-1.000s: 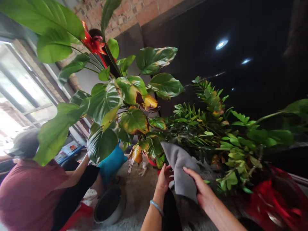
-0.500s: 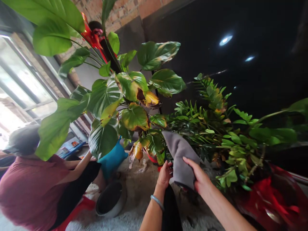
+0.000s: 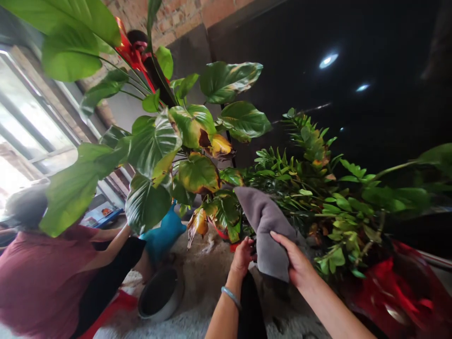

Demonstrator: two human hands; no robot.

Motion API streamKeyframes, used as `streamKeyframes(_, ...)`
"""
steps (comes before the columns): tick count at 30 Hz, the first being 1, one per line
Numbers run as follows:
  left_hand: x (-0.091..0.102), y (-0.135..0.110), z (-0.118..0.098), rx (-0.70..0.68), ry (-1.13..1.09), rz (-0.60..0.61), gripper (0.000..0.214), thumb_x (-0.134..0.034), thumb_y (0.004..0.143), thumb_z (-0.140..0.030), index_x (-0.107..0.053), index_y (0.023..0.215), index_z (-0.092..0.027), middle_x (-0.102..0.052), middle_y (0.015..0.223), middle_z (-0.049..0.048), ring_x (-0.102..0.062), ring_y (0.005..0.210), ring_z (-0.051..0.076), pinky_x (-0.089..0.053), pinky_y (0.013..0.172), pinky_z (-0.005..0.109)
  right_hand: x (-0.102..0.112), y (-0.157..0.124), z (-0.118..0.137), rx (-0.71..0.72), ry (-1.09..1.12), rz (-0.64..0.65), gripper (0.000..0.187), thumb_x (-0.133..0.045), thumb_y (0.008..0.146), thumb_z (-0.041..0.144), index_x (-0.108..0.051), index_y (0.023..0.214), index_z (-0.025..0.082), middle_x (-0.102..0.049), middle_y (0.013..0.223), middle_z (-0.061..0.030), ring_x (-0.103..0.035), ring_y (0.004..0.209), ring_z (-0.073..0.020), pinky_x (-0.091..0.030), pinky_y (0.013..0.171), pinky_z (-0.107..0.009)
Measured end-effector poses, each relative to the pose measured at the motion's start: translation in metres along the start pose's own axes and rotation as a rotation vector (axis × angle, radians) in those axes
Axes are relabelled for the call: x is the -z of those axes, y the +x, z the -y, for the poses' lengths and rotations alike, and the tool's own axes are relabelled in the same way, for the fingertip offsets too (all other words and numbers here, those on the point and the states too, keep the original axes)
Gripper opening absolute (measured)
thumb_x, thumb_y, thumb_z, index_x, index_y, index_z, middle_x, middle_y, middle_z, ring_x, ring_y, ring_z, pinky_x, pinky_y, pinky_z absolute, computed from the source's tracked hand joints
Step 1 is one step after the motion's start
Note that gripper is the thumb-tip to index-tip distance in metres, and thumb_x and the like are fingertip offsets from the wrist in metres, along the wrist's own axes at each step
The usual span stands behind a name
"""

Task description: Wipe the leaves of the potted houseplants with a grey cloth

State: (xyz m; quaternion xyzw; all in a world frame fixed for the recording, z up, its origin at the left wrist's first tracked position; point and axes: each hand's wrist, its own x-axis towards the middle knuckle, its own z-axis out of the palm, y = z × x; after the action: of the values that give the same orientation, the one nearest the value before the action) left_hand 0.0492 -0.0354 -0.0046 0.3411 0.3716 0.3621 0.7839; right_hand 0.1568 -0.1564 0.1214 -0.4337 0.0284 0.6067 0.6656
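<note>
A grey cloth [image 3: 265,225] lies against the foliage of a leafy plant [image 3: 310,188] with small green leaflets. My right hand [image 3: 295,261] grips the cloth from the right, fingers pressed over its lower part. My left hand [image 3: 242,256] is closed at the cloth's left edge, apparently pinching something beneath it that I cannot make out. A blue band sits on my left wrist. To the left stands a large-leaved plant [image 3: 169,150] with yellowing, brown-edged leaves and a red bow [image 3: 131,47] near its top.
A person in a maroon shirt [image 3: 38,287] sits at the left, an arm reaching toward a blue pot [image 3: 164,233]. A dark empty bowl [image 3: 158,294] rests on the pale rug. Red wrapping [image 3: 391,292] surrounds a pot at the right. Windows stand at the left.
My right hand and the cloth have slid slightly up the leaves. The view has shifted a little; the seated person appears lower left.
</note>
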Motion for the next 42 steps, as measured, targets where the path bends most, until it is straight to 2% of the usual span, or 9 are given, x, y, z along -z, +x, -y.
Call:
streamKeyframes(4, 0.008, 0.01, 0.004, 0.002, 0.01, 0.016, 0.049, -0.079, 0.055, -0.059, -0.068, 0.075, -0.016, -0.069, 0.07, 0.0054, -0.062, 0.074, 0.022, -0.043, 0.07, 0.032, 0.033, -0.01, -0.031, -0.121, -0.035, -0.082, 0.024, -0.088, 0.05, 0.024, -0.069, 0.063, 0.018, -0.072, 0.055, -0.0058, -0.071, 0.056, -0.0248, -0.058, 0.053, -0.031)
streamKeyframes(7, 0.009, 0.009, 0.001, -0.007, 0.016, 0.03, 0.049, -0.08, 0.054, -0.058, -0.069, 0.076, -0.016, -0.07, 0.072, 0.0053, -0.061, 0.072, 0.02, -0.041, 0.066, 0.03, 0.041, -0.036, -0.02, -0.208, -0.002, -0.058, 0.027, -0.089, 0.049, 0.025, -0.071, 0.067, 0.014, -0.073, 0.057, -0.0086, -0.068, 0.047, -0.0225, -0.056, 0.047, -0.03)
streamKeyframes(14, 0.001, 0.003, -0.003, 0.006, 0.021, 0.035, 0.054, -0.087, 0.04, -0.056, -0.065, 0.068, -0.015, -0.064, 0.065, 0.0021, -0.058, 0.062, 0.016, -0.038, 0.059, 0.028, 0.004, -0.02, 0.053, 0.166, 0.251, -0.125, 0.021, -0.08, 0.054, 0.014, -0.069, 0.07, 0.021, -0.072, 0.056, 0.0009, -0.071, 0.052, -0.022, -0.061, 0.057, -0.032)
streamKeyframes(22, 0.007, 0.004, -0.002, -0.019, 0.043, 0.037, 0.05, -0.086, 0.047, -0.055, -0.065, 0.067, -0.015, -0.064, 0.067, 0.0032, -0.058, 0.063, 0.017, -0.041, 0.059, 0.029, 0.037, -0.032, -0.011, -0.119, 0.189, -0.122, 0.017, -0.082, 0.055, 0.016, -0.069, 0.067, 0.018, -0.071, 0.052, -0.0039, -0.071, 0.052, -0.0252, -0.062, 0.057, -0.034)
streamKeyframes(29, 0.005, 0.005, 0.0, -0.03, 0.049, 0.04, 0.052, -0.086, 0.047, -0.056, -0.069, 0.074, -0.014, -0.064, 0.068, 0.0037, -0.06, 0.064, 0.018, -0.042, 0.058, 0.028, 0.023, -0.02, 0.058, 0.238, 0.313, -0.206, 0.017, -0.076, 0.062, 0.016, -0.069, 0.075, 0.024, -0.074, 0.059, 0.0033, -0.072, 0.058, -0.021, -0.062, 0.068, -0.034)
streamKeyframes(34, 0.008, 0.006, 0.002, -0.039, 0.067, 0.051, 0.048, -0.085, 0.051, -0.054, -0.069, 0.072, -0.014, -0.066, 0.072, 0.0049, -0.059, 0.063, 0.016, -0.042, 0.059, 0.028, 0.041, -0.01, 0.002, -0.029, 0.242, -0.266, 0.009, -0.073, 0.066, 0.015, -0.067, 0.063, 0.02, -0.067, 0.047, -0.0041, -0.075, 0.066, -0.0306, -0.062, 0.065, -0.042)
streamKeyframes(37, 0.007, 0.005, 0.0, -0.035, 0.063, 0.022, 0.048, -0.085, 0.047, -0.053, -0.068, 0.07, -0.015, -0.067, 0.071, 0.0054, -0.058, 0.063, 0.016, -0.042, 0.059, 0.028, 0.044, -0.028, -0.03, -0.194, 0.206, -0.16, 0.009, -0.078, 0.064, 0.017, -0.071, 0.068, 0.015, -0.07, 0.052, -0.0073, -0.074, 0.061, -0.03, -0.062, 0.065, -0.041)
streamKeyframes(39, 0.006, 0.003, -0.002, -0.029, 0.057, 0.015, 0.048, -0.086, 0.045, -0.053, -0.068, 0.069, -0.015, -0.067, 0.07, 0.005, -0.058, 0.064, 0.017, -0.043, 0.06, 0.029, 0.037, -0.041, -0.022, -0.196, 0.206, -0.071, 0.019, -0.083, 0.058, 0.017, -0.073, 0.073, 0.014, -0.073, 0.056, -0.0061, -0.071, 0.053, -0.0257, -0.061, 0.066, -0.038)
streamKeyframes(42, 0.003, 0.0, -0.004, -0.017, 0.056, 0.015, 0.051, -0.088, 0.04, -0.052, -0.069, 0.07, -0.015, -0.066, 0.067, 0.0037, -0.059, 0.062, 0.017, -0.043, 0.059, 0.028, 0.02, -0.046, 0.024, 0.052, 0.264, -0.06, 0.027, -0.084, 0.054, 0.017, -0.073, 0.078, 0.018, -0.073, 0.058, -0.001, -0.072, 0.055, -0.0231, -0.061, 0.069, -0.036)
